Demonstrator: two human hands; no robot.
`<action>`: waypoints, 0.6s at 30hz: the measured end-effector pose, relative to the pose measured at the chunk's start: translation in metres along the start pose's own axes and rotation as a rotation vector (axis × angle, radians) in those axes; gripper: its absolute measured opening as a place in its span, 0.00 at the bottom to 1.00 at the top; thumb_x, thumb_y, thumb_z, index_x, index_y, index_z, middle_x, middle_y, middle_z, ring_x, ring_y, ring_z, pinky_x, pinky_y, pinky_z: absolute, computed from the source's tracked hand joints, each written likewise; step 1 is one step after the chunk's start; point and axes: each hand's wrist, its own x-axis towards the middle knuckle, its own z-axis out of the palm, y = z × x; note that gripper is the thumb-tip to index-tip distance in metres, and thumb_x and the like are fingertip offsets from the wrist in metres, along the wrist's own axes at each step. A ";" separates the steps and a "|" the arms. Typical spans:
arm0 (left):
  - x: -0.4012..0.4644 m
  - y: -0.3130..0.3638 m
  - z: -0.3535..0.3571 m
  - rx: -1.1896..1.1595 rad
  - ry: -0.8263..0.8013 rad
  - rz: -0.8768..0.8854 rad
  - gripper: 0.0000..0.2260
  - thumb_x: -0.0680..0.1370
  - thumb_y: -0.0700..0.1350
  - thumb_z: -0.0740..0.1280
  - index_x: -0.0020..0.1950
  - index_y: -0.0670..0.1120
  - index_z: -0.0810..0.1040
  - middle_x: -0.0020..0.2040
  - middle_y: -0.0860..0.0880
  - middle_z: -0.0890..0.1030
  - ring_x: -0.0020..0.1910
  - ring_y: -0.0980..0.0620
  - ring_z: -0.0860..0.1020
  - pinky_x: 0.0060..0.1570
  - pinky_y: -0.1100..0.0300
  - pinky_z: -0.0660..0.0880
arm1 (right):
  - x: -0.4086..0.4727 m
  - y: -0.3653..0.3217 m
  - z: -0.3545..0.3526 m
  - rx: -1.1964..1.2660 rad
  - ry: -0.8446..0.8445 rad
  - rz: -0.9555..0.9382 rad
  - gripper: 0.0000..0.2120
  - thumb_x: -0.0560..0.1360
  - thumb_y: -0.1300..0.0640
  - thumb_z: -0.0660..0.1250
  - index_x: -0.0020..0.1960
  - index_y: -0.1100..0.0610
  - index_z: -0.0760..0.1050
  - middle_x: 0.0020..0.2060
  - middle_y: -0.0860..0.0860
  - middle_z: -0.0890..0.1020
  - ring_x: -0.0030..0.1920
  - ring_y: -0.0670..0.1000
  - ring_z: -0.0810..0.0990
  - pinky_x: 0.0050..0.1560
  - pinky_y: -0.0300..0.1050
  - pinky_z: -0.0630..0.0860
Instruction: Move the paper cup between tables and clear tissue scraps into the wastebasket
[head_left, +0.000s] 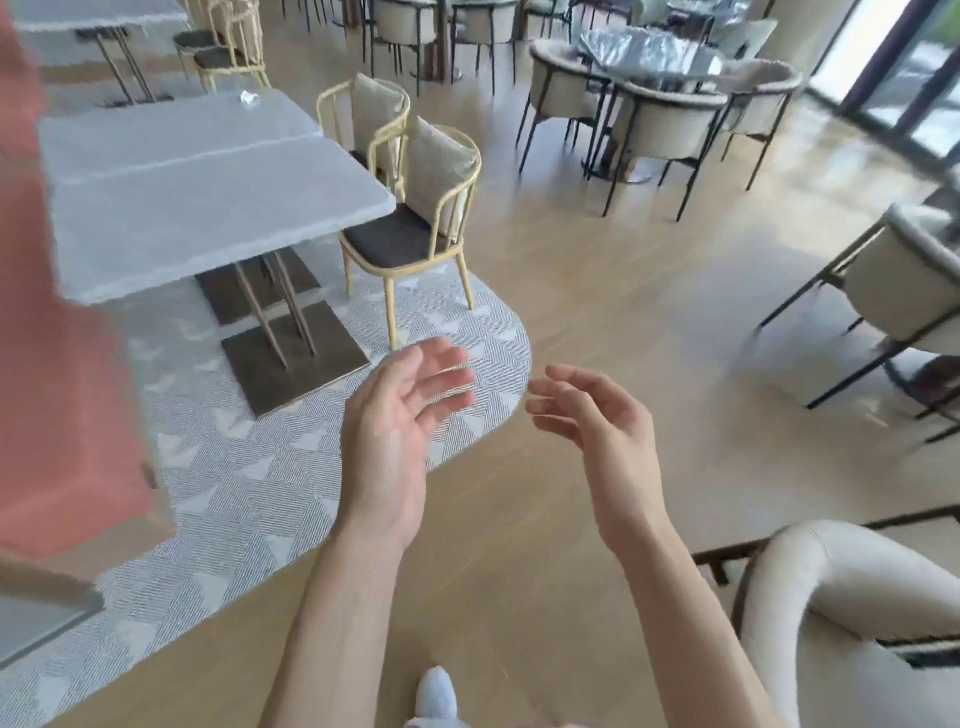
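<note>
Café floor with grey tables (218, 208); left hand (400, 415) and right hand (597, 421) open, empty; distant tissue scrap (249, 98) could be overlooked, cup and wastebasket unseen

Two hands (402, 415), two yellow chairs (415, 228), one tissue scrap (251, 98), two grey tables (208, 208)
</note>
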 end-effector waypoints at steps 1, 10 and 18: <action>0.021 0.001 0.009 0.011 -0.014 -0.003 0.12 0.84 0.43 0.61 0.58 0.40 0.81 0.54 0.41 0.85 0.52 0.45 0.83 0.52 0.54 0.81 | 0.019 -0.004 0.003 0.002 0.013 -0.011 0.13 0.74 0.52 0.68 0.55 0.54 0.83 0.48 0.52 0.88 0.48 0.53 0.87 0.53 0.45 0.84; 0.182 -0.059 0.081 0.058 -0.114 -0.196 0.16 0.78 0.47 0.65 0.60 0.39 0.81 0.56 0.39 0.85 0.53 0.44 0.83 0.57 0.47 0.79 | 0.191 0.007 -0.008 0.113 0.115 0.036 0.13 0.75 0.53 0.67 0.56 0.57 0.83 0.49 0.53 0.88 0.49 0.54 0.87 0.54 0.47 0.84; 0.387 -0.110 0.186 0.110 -0.118 -0.175 0.14 0.79 0.46 0.64 0.60 0.39 0.81 0.54 0.41 0.85 0.52 0.45 0.83 0.57 0.48 0.79 | 0.420 0.010 -0.050 0.139 0.123 0.043 0.07 0.81 0.60 0.67 0.56 0.57 0.83 0.49 0.54 0.88 0.48 0.54 0.87 0.53 0.46 0.83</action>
